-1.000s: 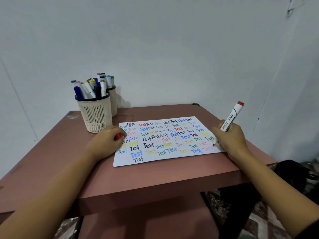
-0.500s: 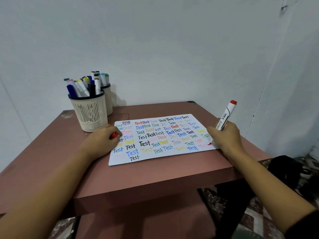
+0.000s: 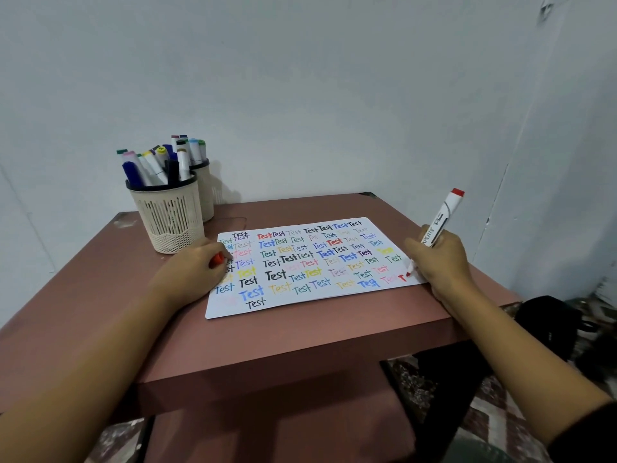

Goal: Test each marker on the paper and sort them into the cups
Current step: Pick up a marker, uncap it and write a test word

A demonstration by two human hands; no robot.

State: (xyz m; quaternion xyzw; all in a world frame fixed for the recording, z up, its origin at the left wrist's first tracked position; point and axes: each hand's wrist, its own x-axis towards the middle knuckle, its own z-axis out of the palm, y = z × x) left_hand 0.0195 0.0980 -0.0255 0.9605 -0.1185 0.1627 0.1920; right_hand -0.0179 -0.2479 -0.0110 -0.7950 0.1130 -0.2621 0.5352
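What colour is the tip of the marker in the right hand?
Red; head view shows the marker tip on the paper.

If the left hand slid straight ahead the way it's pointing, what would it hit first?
Probably just more paper: the left hand points across the sheet, and the front cup stands left of that line.

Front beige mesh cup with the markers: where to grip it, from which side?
Probably the slatted wall of the front beige mesh cup, mid-height, coming from its open left side. The capped markers fan out of the top, ruling out a rim grasp, and the second beige cup stands close behind on the right.
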